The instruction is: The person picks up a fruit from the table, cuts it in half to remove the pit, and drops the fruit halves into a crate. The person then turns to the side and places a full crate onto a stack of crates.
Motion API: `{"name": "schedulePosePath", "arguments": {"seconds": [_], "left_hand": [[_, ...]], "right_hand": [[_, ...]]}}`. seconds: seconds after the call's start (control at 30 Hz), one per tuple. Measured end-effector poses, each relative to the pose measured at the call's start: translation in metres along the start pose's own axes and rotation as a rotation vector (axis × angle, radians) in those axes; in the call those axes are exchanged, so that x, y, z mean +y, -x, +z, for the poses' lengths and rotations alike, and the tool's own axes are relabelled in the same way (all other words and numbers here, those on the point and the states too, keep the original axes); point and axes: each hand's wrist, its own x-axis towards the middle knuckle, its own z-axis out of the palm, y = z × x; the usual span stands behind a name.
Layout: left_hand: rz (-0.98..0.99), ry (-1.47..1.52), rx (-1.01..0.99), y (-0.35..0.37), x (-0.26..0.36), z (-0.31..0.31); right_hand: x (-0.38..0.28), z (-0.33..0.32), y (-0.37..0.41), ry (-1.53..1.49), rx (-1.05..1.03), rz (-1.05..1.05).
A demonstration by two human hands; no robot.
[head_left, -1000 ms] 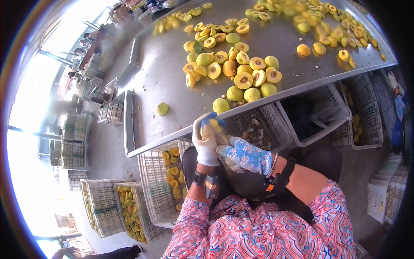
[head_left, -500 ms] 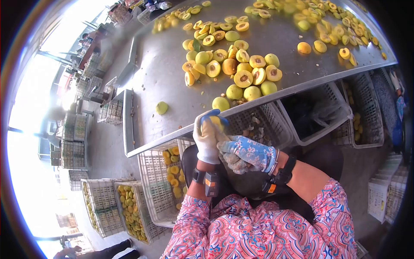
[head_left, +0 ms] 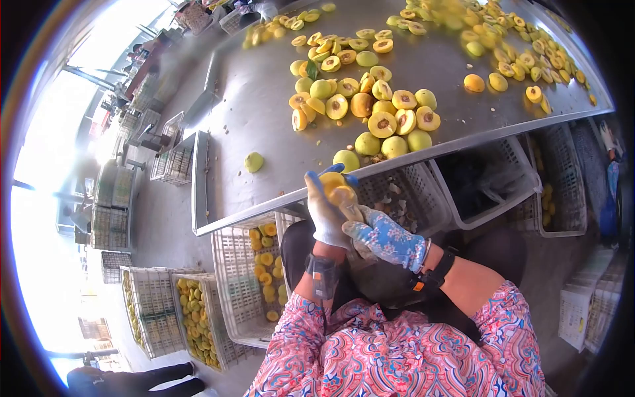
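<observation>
My left hand [head_left: 327, 206], in a white glove with blue fingertips, holds a yellow fruit [head_left: 338, 188] just off the table's front edge. My right hand [head_left: 389, 241], in a blue flowered glove, is closed beside it, against the fruit's lower side; what its fingers grip is too blurred to make out. A green-yellow fruit [head_left: 346, 160] lies on the metal table [head_left: 264, 192] just beyond my left fingertips. Behind it sits a pile of whole and halved fruits, some halves [head_left: 381, 124] showing brown centres.
A crate with scraps [head_left: 403, 198] stands under the table edge, beside a dark-lined bin [head_left: 486, 185]. Crates of fruit [head_left: 248, 284] [head_left: 196, 317] stand at the left. A lone fruit [head_left: 254, 162] lies on the table. A person's dark-clothed legs [head_left: 139, 380] show at bottom left.
The view has shifted slightly. The fruit in my left hand now shows more clearly, and my left fingers are more spread. My right hand has moved slightly right, its fingers still closed.
</observation>
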Motion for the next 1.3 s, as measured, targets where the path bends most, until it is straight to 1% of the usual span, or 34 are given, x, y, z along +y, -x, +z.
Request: {"name": "schedulePosePath", "arguments": {"seconds": [0.03,0.07,0.17,0.2,0.3,0.37,0.4,0.47,0.5,0.53,0.57,0.63,0.67,0.73,0.8,0.83,0.87,0.9,0.93,0.97,1.03,1.07,1.1,1.17,1.23,1.27,1.3], "left_hand": [[-0.034,0.061,0.042,0.001,0.007,0.001],[-0.042,0.058,0.031,0.003,0.015,0.000],[-0.020,-0.067,-0.103,0.003,0.036,-0.026],[-0.007,-0.125,-0.164,0.006,0.043,-0.033],[-0.008,-0.140,-0.178,0.026,0.068,-0.033],[0.035,-0.241,-0.099,0.035,0.080,-0.049],[0.054,-0.285,-0.058,0.042,0.087,-0.063],[0.053,-0.330,0.040,0.051,0.107,-0.099],[0.132,-0.393,0.043,0.050,0.114,-0.136],[-0.003,-0.414,-0.001,0.058,0.138,-0.176],[0.060,-0.433,0.154,0.063,0.139,-0.194],[0.062,-1.431,0.356,0.066,0.163,-0.209],[0.269,-1.612,0.380,0.063,0.171,-0.215],[0.693,-1.958,0.435,0.053,0.185,-0.220],[0.904,-1.813,0.308,0.019,0.207,-0.200],[0.922,-1.766,0.214,-0.002,0.212,-0.185],[0.833,-1.802,0.063,-0.009,0.221,-0.147],[0.831,-1.885,0.116,-0.045,0.213,-0.156],[0.785,-1.866,0.007,-0.066,0.211,-0.148],[0.687,-1.974,-0.021,-0.087,0.204,-0.144],[0.307,-2.072,-0.118,-0.111,0.200,-0.128],[0.156,-2.134,-0.171,-0.141,0.190,-0.138],[0.157,-2.165,-0.199,-0.145,0.191,-0.136],[0.272,-2.119,-0.165,-0.148,0.192,-0.135],[0.380,-1.891,-0.087,-0.142,0.196,-0.145],[0.427,-1.767,-0.076,-0.140,0.190,-0.146],[0.300,-1.293,-0.158,-0.128,0.192,-0.144]], "right_hand": [[0.001,0.000,0.002,0.008,0.008,-0.054],[-0.002,-0.002,0.006,0.023,0.033,-0.093],[-0.012,-0.015,0.006,0.665,0.158,-0.210],[-0.002,-0.026,0.002,0.859,0.204,-0.242],[0.022,-0.050,-0.001,1.238,0.262,-0.181],[0.064,-0.090,-0.003,1.678,0.026,-0.072],[0.093,-0.128,0.000,1.784,-0.125,0.051],[0.109,-0.143,0.003,1.877,-0.198,0.141],[0.101,-0.135,0.008,1.871,-0.123,0.109],[0.097,-0.128,0.012,1.863,-0.050,0.077],[0.102,-0.130,0.015,1.896,-0.126,0.128],[0.102,-0.136,0.017,1.924,-0.259,0.209],[0.096,-0.135,0.015,1.916,-0.321,0.239],[0.084,-0.123,0.008,1.770,-0.187,0.187],[0.070,-0.101,0.005,1.633,-0.038,0.170],[0.059,-0.092,0.009,1.640,-0.033,0.104],[0.049,-0.083,0.008,1.646,-0.040,0.021],[0.041,-0.073,0.002,1.648,-0.056,-0.073],[0.037,-0.068,-0.002,1.624,-0.054,-0.078],[0.037,-0.065,-0.003,1.600,-0.051,-0.077],[0.032,-0.046,0.000,1.413,0.084,-0.039],[0.032,-0.044,0.002,1.444,0.101,0.002],[0.030,-0.040,0.006,1.472,0.125,0.047],[0.027,-0.028,0.012,1.386,0.179,0.037],[0.019,-0.011,0.019,1.290,0.253,0.074],[0.031,-0.033,0.020,1.369,0.271,-0.069],[0.023,-0.024,0.024,1.278,0.297,-0.017]]}}
